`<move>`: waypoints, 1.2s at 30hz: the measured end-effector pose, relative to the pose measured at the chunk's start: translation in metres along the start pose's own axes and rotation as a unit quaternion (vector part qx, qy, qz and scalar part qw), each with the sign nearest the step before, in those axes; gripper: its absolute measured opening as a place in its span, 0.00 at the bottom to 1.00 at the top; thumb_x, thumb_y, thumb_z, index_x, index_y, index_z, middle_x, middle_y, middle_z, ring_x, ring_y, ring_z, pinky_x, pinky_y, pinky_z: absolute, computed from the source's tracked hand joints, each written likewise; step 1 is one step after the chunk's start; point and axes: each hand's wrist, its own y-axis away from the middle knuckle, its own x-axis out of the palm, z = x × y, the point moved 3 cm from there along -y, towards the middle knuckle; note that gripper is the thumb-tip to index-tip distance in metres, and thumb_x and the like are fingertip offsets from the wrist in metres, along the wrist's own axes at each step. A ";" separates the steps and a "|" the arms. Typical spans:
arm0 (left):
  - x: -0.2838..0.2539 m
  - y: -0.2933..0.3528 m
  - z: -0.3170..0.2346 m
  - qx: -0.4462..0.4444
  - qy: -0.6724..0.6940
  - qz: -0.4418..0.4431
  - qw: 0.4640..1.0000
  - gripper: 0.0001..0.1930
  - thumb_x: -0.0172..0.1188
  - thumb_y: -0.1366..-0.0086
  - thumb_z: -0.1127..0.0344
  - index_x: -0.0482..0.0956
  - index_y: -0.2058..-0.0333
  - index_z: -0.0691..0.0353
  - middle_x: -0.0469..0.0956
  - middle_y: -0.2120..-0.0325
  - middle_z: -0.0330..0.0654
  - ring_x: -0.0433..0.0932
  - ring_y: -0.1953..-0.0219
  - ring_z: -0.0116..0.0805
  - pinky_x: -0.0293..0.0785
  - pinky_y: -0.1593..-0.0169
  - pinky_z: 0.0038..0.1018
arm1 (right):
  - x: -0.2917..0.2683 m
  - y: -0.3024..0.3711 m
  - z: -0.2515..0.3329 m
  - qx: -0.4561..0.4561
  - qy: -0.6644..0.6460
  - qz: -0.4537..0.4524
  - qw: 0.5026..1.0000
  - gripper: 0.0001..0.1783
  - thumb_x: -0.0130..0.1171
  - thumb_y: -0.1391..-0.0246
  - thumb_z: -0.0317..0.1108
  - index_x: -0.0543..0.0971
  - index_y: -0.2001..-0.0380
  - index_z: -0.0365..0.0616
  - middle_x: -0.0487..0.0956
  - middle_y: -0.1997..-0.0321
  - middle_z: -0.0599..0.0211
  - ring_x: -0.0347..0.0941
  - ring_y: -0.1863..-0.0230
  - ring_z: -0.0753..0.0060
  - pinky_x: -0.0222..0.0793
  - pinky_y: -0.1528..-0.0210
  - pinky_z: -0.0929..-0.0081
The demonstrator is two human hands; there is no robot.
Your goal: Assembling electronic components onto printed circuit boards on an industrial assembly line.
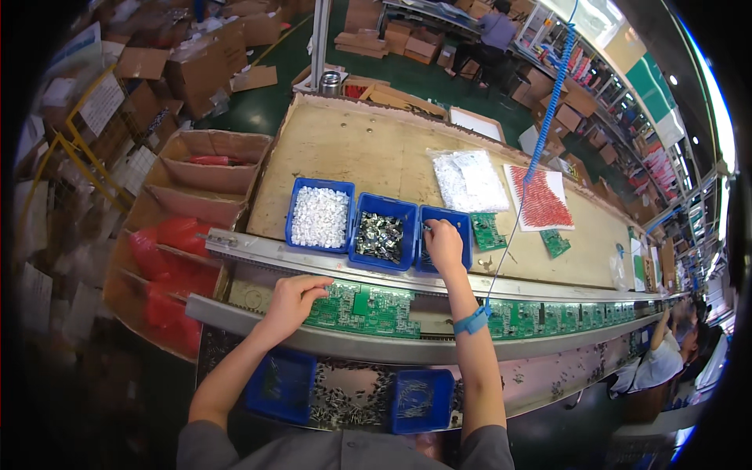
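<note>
Green circuit board [360, 309]: one long panel just below the centre of the frame, lying between the upper metal rail [266, 252] and the lower metal rail [227, 313].
Left hand [294, 301]: half curled, thumb and fingertips close together at the board's upper left corner; from my end I can't tell whether they hold anything.
Right hand [444, 244]: fingers bunched and bent down into the right-hand blue bin [464, 223] at centre; the tips are partly hidden, so I can't tell whether they have a part.
Pinch: I judge a light grip on a single part works best here, lifting straight up to clear the bin wall.
Board corner: I would keep the left fingertips light, so the panel isn't nudged along the rails.
Wrist strap [472, 321]: one, blue, on the right wrist; I would leave slack in its coiled cord [558, 86] and keep it off the boards.
Blue bins: five; three at centre, including those of white plastic parts [317, 246] and silvery components [381, 263], and two at lower centre [301, 407].
Loose circuit boards [489, 231]: two, right of centre.
Red components [542, 204]: one white sheet covered with them, upper right; too small to count.
Railed boards [529, 319]: several, toward the right edge; too bunched for an exact count.
</note>
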 end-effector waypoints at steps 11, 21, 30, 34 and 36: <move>-0.006 -0.015 0.020 0.033 -0.048 -0.031 0.998 0.04 0.59 0.45 0.76 0.80 0.70 0.68 0.80 0.71 0.46 0.79 0.66 0.38 0.72 0.61 0.28 | -0.007 0.000 0.001 0.046 -0.112 -0.095 0.988 0.06 0.61 0.53 0.31 0.82 0.70 0.45 0.80 0.70 0.62 0.73 0.64 0.59 0.66 0.62 0.62; 0.002 -0.013 0.044 0.027 -0.038 -0.021 0.999 0.05 0.59 0.45 0.75 0.80 0.69 0.69 0.80 0.68 0.47 0.79 0.67 0.42 0.73 0.63 0.28 | -0.041 0.032 0.016 0.080 -0.303 -0.091 0.945 0.09 0.58 0.50 0.24 0.80 0.64 0.37 0.81 0.70 0.61 0.76 0.69 0.75 0.70 0.63 0.79; 0.003 -0.012 0.049 0.028 -0.042 -0.014 0.999 0.05 0.61 0.45 0.75 0.81 0.68 0.68 0.80 0.69 0.47 0.79 0.68 0.42 0.74 0.64 0.29 | -0.060 0.061 0.015 0.072 -0.299 -0.044 0.951 0.06 0.58 0.49 0.25 0.79 0.66 0.37 0.81 0.69 0.67 0.74 0.66 0.80 0.67 0.63 0.81; 0.000 -0.013 0.046 0.062 -0.094 -0.007 0.994 0.06 0.61 0.45 0.73 0.81 0.68 0.68 0.80 0.69 0.48 0.79 0.69 0.42 0.74 0.64 0.29 | -0.067 0.072 0.014 0.047 -0.296 -0.052 0.953 0.06 0.58 0.49 0.24 0.78 0.66 0.35 0.81 0.68 0.66 0.75 0.67 0.79 0.69 0.62 0.79; -0.002 -0.014 0.046 0.036 -0.080 -0.003 0.996 0.06 0.61 0.45 0.73 0.81 0.69 0.68 0.80 0.69 0.48 0.79 0.69 0.43 0.75 0.65 0.29 | -0.067 0.076 0.015 0.047 -0.296 -0.039 0.953 0.06 0.58 0.49 0.23 0.78 0.66 0.35 0.81 0.68 0.65 0.75 0.67 0.79 0.70 0.62 0.80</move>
